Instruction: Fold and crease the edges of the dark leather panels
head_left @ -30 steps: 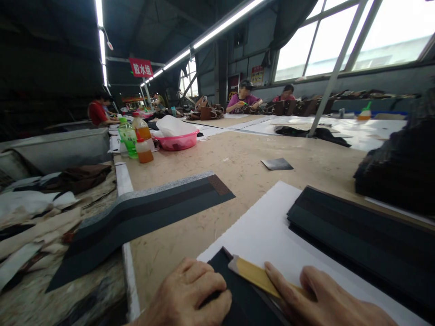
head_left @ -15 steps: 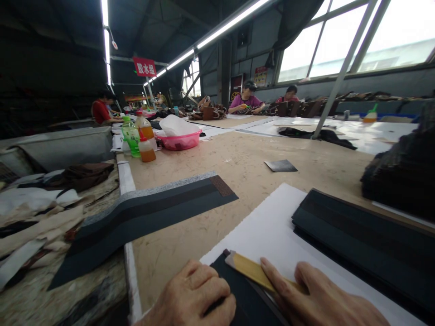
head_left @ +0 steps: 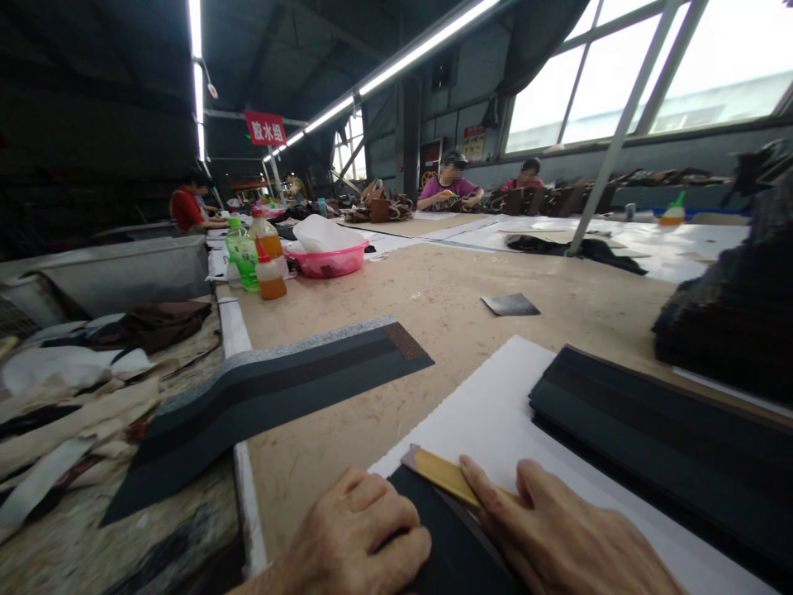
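On the black sheet (head_left: 449,537), left hand (head_left: 353,537), right hand (head_left: 570,537) with yellow scraper (head_left: 443,477)

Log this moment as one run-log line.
left hand: pressing flat black sheet piece | right hand: holding flat yellow strip tool on it | underlay: white paper sheet

We see a flat black strip (head_left: 455,549) on white paper (head_left: 489,421), a yellow scraper (head_left: 443,475) angled across it.

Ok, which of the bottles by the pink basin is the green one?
The tallest bottle, at the left of the cluster, is green with a green cap. The two bottles beside it hold orange liquid.
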Available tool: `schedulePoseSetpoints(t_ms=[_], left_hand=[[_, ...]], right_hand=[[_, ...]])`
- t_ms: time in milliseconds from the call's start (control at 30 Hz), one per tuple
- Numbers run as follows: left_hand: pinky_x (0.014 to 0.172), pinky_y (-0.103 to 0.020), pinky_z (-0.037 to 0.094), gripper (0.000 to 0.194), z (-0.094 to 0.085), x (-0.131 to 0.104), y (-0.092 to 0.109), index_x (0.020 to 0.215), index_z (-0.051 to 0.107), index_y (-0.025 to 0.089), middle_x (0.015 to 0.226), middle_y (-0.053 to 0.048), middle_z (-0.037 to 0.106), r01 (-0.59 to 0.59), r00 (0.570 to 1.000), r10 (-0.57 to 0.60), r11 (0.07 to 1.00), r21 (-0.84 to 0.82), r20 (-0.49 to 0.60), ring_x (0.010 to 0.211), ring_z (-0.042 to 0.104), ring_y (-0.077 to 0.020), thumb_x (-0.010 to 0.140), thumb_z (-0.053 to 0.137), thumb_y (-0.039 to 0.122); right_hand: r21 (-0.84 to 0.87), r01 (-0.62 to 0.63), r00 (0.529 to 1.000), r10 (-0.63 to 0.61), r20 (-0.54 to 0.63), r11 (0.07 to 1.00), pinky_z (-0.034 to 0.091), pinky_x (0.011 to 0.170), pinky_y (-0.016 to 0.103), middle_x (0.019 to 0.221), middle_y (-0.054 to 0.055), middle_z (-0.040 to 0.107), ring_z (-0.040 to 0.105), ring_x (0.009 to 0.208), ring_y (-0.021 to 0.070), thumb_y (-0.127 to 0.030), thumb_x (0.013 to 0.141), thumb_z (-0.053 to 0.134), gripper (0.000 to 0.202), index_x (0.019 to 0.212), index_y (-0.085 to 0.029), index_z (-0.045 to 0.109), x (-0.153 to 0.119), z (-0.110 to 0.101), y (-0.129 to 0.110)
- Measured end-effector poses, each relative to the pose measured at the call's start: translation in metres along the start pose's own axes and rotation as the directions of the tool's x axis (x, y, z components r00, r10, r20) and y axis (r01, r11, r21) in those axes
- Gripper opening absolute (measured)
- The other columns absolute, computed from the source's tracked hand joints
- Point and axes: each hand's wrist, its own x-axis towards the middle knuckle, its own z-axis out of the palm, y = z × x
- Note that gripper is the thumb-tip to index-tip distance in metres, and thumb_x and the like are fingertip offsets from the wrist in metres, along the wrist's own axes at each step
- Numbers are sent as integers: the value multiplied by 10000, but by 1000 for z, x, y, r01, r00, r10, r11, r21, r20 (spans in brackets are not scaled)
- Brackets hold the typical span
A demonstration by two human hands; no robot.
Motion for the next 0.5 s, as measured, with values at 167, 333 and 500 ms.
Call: schedulePoseSetpoints(t_ms=[167, 333, 500], left_hand=[[815, -389, 486, 694, -21, 7, 5, 1378, 301, 75, 1242, -180, 566, 83, 928, -140, 981, 174, 345, 1029, 583, -298, 921, 307, 598], [917, -554, 432, 718, -28, 8, 10, 1458, 188, 163, 1389, -147, 445, 190, 830, -213, 977, 97, 516, 1181, 487, -363, 907, 346, 595], [975, -591, 366, 639, -29, 11, 12, 1440, 272, 220, 1432, -112, 393, 317, 710, -303, 944, 96, 635, 1245, 421, -358, 911, 397, 557]], right_hand=[[-14, -19, 999, 18, -50, 1000, 340, 381, 213, 701, 36, 517, 543, 488, 149, -28, 723, 310, 508, 1191, -126, 482, 4, -16, -2], [13, -48, 998, 48, -30, 999, 336, 382, 216, 663, 26, 509, 523, 462, 148, -32, 694, 342, 506, 1162, -126, 510, -12, -33, -4], [19, -119, 990, 118, 73, 993, 376, 407, 209, 701, 26, 515, 546, 514, 142, -38, 770, 332, 503, 1233, -153, 491, -48, -54, -5]])
